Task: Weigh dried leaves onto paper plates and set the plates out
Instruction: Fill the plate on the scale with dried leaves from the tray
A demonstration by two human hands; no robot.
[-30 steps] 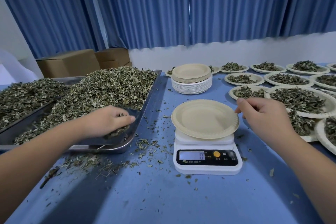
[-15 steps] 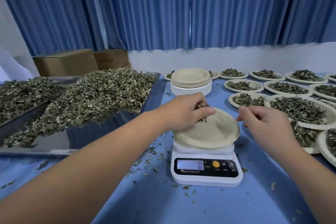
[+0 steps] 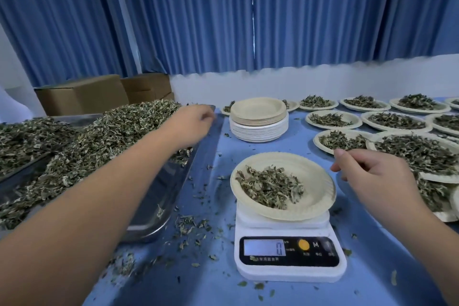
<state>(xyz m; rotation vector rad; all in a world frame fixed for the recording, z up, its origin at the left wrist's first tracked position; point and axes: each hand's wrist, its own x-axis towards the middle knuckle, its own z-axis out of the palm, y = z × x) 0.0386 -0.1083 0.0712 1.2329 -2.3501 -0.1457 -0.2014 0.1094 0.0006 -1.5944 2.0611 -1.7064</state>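
A paper plate (image 3: 320, 189) sits tilted on the white digital scale (image 3: 288, 253), whose display reads 0. A small heap of dried leaves (image 3: 269, 186) lies on the plate's left half. My left hand (image 3: 191, 123) reaches over the far corner of the metal tray (image 3: 159, 201) heaped with dried leaves (image 3: 99, 141); its fingers are curled and blurred, and I cannot tell what they hold. My right hand (image 3: 372, 176) hovers just right of the plate, fingers loosely bent, holding nothing.
A stack of unused paper plates (image 3: 258, 119) stands behind the scale. Several filled plates (image 3: 332, 119) cover the table's right side. Cardboard boxes (image 3: 82, 94) sit at the back left. Loose leaf bits litter the blue tabletop (image 3: 211, 281).
My left hand dropped its handful of leaves on the plate and swung back left over the tray. The plate now holds leaves. My right hand barely moved.
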